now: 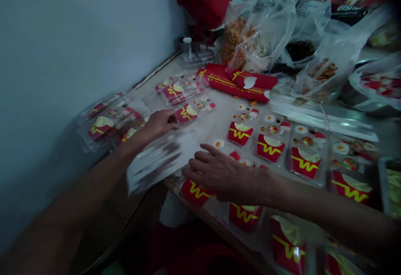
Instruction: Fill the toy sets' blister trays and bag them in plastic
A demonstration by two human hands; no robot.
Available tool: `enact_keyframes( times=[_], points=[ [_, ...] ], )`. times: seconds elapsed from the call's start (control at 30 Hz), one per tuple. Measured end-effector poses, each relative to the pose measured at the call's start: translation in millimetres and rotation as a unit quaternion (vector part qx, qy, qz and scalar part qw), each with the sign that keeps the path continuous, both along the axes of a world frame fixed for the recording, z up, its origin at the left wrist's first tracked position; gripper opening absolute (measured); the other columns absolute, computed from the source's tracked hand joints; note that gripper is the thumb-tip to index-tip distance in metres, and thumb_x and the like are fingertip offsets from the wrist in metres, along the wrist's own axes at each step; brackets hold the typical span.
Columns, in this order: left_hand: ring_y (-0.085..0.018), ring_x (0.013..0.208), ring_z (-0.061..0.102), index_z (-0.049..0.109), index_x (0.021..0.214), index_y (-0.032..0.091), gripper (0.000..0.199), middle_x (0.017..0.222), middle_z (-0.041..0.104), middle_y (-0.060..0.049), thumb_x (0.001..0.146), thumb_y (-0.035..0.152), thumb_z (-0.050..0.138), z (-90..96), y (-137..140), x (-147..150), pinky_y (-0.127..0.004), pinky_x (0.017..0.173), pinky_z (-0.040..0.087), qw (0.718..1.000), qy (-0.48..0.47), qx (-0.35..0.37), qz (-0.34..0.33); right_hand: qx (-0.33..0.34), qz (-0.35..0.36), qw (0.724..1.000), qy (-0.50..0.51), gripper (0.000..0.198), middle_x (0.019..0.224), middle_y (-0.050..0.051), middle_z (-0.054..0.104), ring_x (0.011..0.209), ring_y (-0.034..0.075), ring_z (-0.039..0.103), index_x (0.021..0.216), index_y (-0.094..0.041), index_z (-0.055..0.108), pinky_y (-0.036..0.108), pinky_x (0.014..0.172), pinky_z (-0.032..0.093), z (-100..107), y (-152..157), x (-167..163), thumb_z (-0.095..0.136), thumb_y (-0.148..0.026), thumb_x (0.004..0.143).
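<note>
My left hand [161,123] is closed, fingers curled at the near-left edge of a clear plastic case [200,107] bearing a red fries-carton piece with a yellow zigzag and small food-shaped pieces. My right hand [217,170] is open, palm down, fingers apart and slightly bent. It is over a clear case with a red carton piece [197,192], partly hiding it; contact cannot be told. Between my hands, a shiny whitish sheet [163,158] hangs past the table edge. Similar decorated cases [271,147] lie in rows to the right.
Stacked cases [103,126] sit by the wall, with another small stack [175,91] behind. Red printed packets [234,82] lie farther back. Plastic bags of small pieces [238,41] crowd the rear. White strips [326,118] lie behind the rows; a metal tray [384,183] stands far right.
</note>
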State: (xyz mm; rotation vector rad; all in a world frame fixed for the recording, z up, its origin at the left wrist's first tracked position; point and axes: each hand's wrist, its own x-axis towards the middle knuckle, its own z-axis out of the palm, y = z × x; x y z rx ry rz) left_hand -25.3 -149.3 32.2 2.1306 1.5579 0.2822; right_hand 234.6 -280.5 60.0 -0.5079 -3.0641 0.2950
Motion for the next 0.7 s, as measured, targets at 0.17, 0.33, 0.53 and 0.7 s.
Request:
enact_keyframes(
  times=[0.17,0.33,0.53,0.7],
  points=[
    [-0.017,0.078,0.061,0.072,0.093,0.020,0.034,0.085,0.068,-0.001,0.066,0.038,0.075,9.5,-8,10,-0.027,0.067,0.047,0.951,-0.168,-0.255,0.057,-0.015,-0.167,0.986,-0.018,0.099,0.122,0.016,0.061,0.106,0.036,0.053,0.145,-0.017,0.050,0.051,0.094,0.044,-1,16,31,0.091,-0.047,0.060],
    [-0.013,0.064,0.056,0.061,0.068,0.018,0.038,0.066,0.061,0.002,0.057,0.045,0.086,-6.3,-12,44,-0.027,0.063,0.046,0.936,-0.206,-0.261,0.115,-0.019,-0.175,0.983,-0.043,0.105,0.126,0.018,0.060,0.107,0.036,0.054,0.151,-0.016,0.046,0.048,0.091,0.044,-35,43,34,0.090,-0.049,0.062],
    [-0.020,0.077,0.065,0.075,0.080,0.020,0.029,0.085,0.074,-0.005,0.061,0.041,0.082,6.6,-13,46,-0.031,0.067,0.050,0.913,-0.232,-0.326,0.082,-0.012,-0.168,0.985,-0.028,0.105,0.125,0.017,0.060,0.109,0.037,0.054,0.151,-0.016,0.047,0.049,0.093,0.044,-26,36,50,0.092,-0.047,0.061],
    [-0.015,0.064,0.057,0.077,0.078,0.016,0.035,0.072,0.071,-0.004,0.057,0.043,0.087,-4.3,-21,44,-0.026,0.057,0.041,0.911,-0.195,-0.333,0.147,-0.066,-0.249,0.966,0.021,0.109,0.128,0.016,0.060,0.113,0.040,0.055,0.153,-0.023,0.045,0.052,0.096,0.045,-28,21,101,0.090,-0.056,0.059]
  ],
)
